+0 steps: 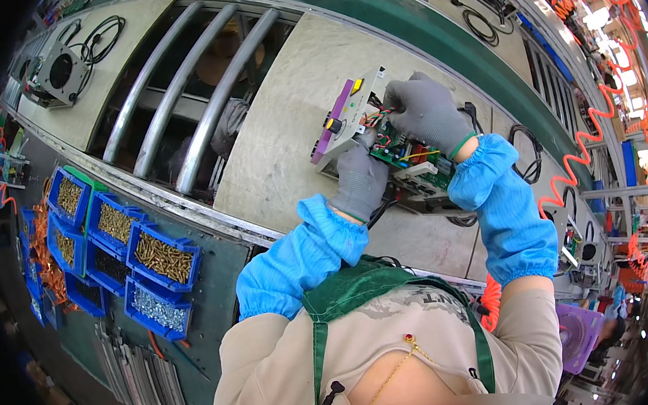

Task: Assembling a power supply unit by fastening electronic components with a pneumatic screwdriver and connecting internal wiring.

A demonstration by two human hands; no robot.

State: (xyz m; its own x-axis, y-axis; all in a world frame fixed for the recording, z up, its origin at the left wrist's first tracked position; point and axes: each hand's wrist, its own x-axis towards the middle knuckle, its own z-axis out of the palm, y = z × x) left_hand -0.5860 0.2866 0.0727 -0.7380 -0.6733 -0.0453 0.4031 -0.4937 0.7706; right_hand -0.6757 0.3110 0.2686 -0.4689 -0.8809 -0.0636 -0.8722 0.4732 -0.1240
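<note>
Left hand clamped under open unit; right hand pinching wires above circuit board; wiring unfinished, cover off.

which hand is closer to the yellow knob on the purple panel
Left. The left hand sits just below the yellow knob on the purple panel, gripping that end of the unit. The right hand is farther off, over the green circuit board among the wires.

Beige work pallet on a green-edged conveyor line, bearing an opened electronic unit with a green circuit board. Left of the pallet, steel rollers; beyond those, another pallet carrying a boxed fan unit and black cable.
</note>
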